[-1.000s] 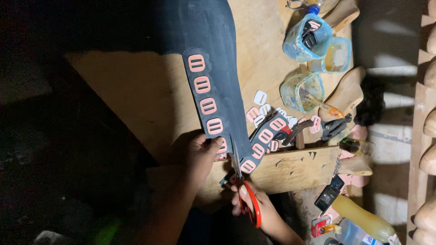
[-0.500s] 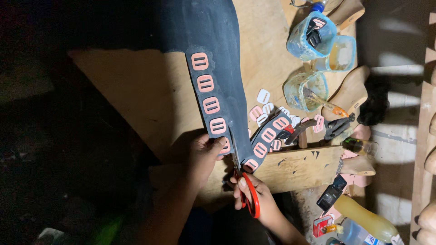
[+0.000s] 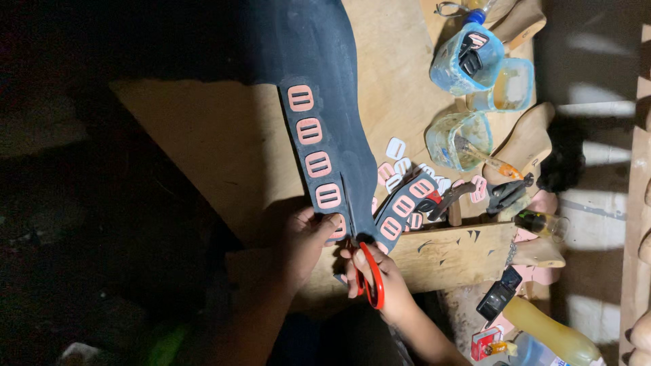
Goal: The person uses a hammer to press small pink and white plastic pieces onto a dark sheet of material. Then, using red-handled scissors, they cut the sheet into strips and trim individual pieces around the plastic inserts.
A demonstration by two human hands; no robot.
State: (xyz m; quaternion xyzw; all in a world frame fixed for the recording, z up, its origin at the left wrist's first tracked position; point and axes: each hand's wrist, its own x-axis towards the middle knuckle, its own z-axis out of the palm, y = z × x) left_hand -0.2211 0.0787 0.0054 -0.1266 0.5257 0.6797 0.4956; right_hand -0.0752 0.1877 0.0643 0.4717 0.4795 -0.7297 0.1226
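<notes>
A large dark sheet (image 3: 319, 68) lies over a wooden board (image 3: 224, 149), with a row of pink slotted pieces (image 3: 313, 148) stuck along its edge. My left hand (image 3: 308, 237) grips the lower end of that pink-covered strip. My right hand (image 3: 371, 278) holds red-handled scissors (image 3: 366, 268) whose blades point up into a cut in the sheet beside the strip. A second short strip with pink pieces (image 3: 405, 205) lies just right of the cut.
Loose white and pink pieces (image 3: 397, 163) lie scattered on the board. Cut-off clear plastic bottle tubs (image 3: 468, 61) hold small items at the upper right. Wooden shoe lasts (image 3: 525, 142), pliers (image 3: 447, 200), a small bottle (image 3: 542, 222) and a yellow bottle (image 3: 549, 332) sit at the right.
The scissors have advanced a little further up the cut in the dark sheet. Both hands stay at the sheet's lower edge.
</notes>
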